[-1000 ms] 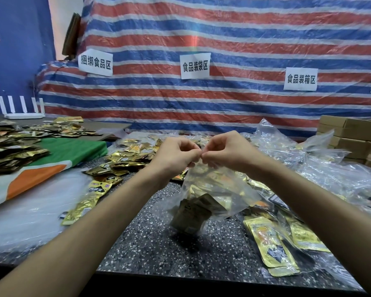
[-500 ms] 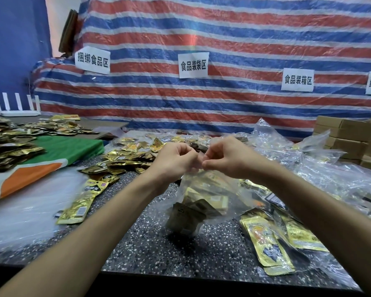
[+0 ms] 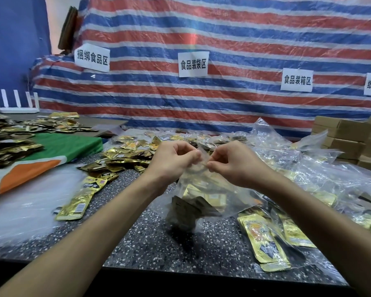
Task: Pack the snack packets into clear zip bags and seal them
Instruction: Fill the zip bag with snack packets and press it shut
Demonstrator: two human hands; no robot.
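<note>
Even indoor light, wide-angle bowing, slight blur

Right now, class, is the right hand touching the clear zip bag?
Touching. The head view shows the right hand pinching the top edge of the clear zip bag, opposite the left hand, which pinches it too.

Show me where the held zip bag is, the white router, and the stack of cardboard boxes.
zip bag (image 3: pixel 212 185), head view, on its clear side at mid-height.
white router (image 3: pixel 17 110), head view, on its flat base.
cardboard boxes (image 3: pixel 349 130), head view, on the top box's front face.
</note>
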